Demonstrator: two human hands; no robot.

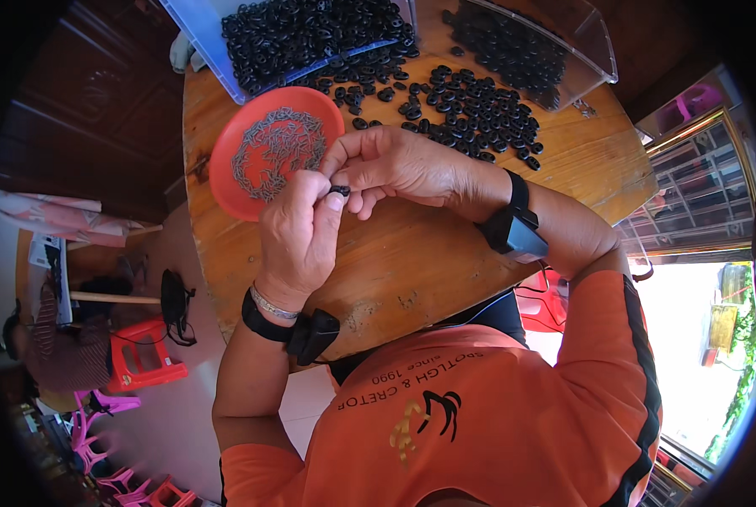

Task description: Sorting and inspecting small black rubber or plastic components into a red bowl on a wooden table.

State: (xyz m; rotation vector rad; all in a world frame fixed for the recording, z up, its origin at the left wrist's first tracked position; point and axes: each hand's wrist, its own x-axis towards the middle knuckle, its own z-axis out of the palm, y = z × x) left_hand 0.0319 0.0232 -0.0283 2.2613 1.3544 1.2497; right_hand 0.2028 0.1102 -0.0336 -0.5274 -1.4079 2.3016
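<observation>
My left hand (297, 232) is closed, its thumb and fingers pinching a small black oval plastic piece (340, 191) over the near edge of the plate. My right hand (399, 167) meets it there, thumb and forefinger pressed together beside the piece. Whatever the right fingertips hold is too small or hidden to tell. Just beyond the hands sits a round orange-red plate (226, 160), holding many small grey metal screws or pins (281, 144). Loose black oval pieces (479, 118) lie spread on the wooden table (420, 270) past my right hand.
A translucent blue-edged bin (199, 46) tips toward the table at the far left, full of black pieces. Another clear bin (593, 63) with black pieces stands far right. Red stools (145, 355) and pink stools (86, 431) are on the floor at left.
</observation>
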